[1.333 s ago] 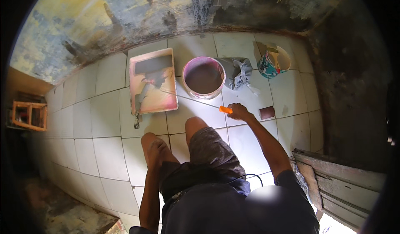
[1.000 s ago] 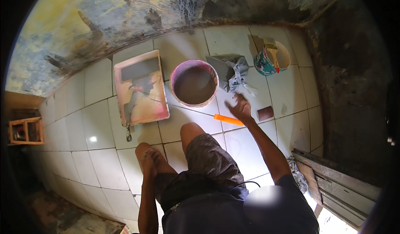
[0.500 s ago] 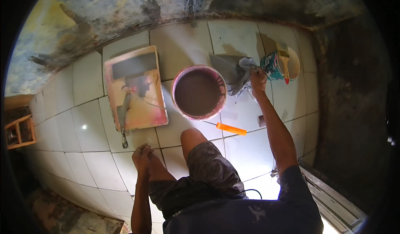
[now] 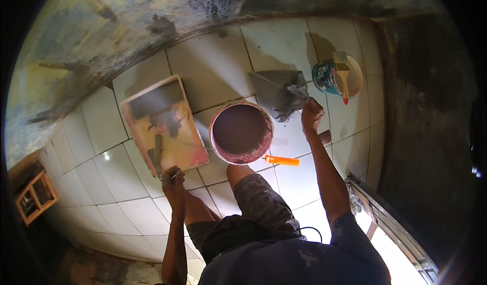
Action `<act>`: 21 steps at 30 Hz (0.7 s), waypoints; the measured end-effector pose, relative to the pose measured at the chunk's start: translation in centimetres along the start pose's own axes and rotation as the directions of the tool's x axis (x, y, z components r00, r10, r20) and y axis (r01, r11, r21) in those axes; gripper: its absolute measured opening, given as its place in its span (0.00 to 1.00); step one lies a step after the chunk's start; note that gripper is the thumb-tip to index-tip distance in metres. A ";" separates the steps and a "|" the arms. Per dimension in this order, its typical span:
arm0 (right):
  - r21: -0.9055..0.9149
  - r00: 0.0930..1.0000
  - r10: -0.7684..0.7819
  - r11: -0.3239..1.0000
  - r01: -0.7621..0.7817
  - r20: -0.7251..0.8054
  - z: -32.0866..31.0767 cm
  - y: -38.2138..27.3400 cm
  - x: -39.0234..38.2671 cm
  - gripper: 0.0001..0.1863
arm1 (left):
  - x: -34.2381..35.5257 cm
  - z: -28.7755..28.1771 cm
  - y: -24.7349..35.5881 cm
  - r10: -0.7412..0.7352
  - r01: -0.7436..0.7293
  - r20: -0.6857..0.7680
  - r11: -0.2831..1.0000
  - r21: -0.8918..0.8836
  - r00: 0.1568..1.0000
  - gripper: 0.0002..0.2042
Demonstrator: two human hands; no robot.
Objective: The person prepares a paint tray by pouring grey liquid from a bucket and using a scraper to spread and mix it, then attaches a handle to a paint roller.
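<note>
My left hand (image 4: 174, 184) is closed at the handle end of a flat scraper (image 4: 156, 150), whose grey blade lies in the paint tray (image 4: 199, 162). The fingers cover most of the handle. To the right, my right hand (image 4: 312, 115) grips the gathered edge of a crumpled grey plastic bag (image 4: 279, 89), which rests on the tiles. Between my hands stands a round bucket (image 4: 265, 150) of dark greyish-mauve paint, its rim smeared pink. An orange handle (image 4: 282, 160) lies beside its near right side.
A teal-and-white pail (image 4: 324, 78) at the far right carries a paintbrush (image 4: 343, 77) across its top. A small brown block (image 4: 325, 137) lies by my right forearm. Stained walls (image 4: 122, 31) bound the tiled floor. A wooden frame (image 4: 36, 196) stands far left.
My left hand has moved from beside my knee to the scraper's handle and closed there. My right hand has shifted slightly nearer, still gripping the bag, which looks more spread out. The view has turned.
</note>
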State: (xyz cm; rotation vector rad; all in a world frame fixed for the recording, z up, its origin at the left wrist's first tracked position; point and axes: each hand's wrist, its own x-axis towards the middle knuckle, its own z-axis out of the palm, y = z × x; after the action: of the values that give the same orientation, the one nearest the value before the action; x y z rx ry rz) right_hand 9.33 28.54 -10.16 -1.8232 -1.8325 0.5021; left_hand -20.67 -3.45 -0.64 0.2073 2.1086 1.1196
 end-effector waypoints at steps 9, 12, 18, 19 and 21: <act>0.183 0.985 0.148 0.975 -0.130 -0.090 -2.1 0.1 -2.3 0.08 | 3.3 11.0 11.2 0.371 -0.387 0.372 0.921 -0.033 0.851 0.11; 0.214 0.966 0.207 0.961 -0.172 -0.152 -2.0 1.1 -2.7 0.10 | 3.9 12.8 13.0 0.336 -0.394 0.434 0.918 0.048 0.836 0.11; 0.288 0.904 0.373 0.907 -0.307 -0.209 -2.3 0.2 -3.5 0.07 | 5.1 13.5 14.6 0.255 -0.349 0.453 0.927 0.138 0.855 0.10; 0.295 0.895 0.394 0.898 -0.326 -0.211 -2.5 0.1 -3.7 0.07 | 5.3 13.6 14.9 0.261 -0.362 0.459 0.921 0.145 0.849 0.10; 0.276 0.897 0.375 0.910 -0.309 -0.235 -2.8 -0.2 -3.8 0.06 | 5.5 13.9 15.5 0.272 -0.386 0.476 0.909 0.160 0.836 0.10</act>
State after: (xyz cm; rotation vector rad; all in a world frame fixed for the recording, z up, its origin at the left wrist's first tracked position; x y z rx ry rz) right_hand 10.73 24.53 -8.12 -1.9468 -1.2115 0.5241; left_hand -18.30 17.54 3.48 0.8994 1.8228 0.8794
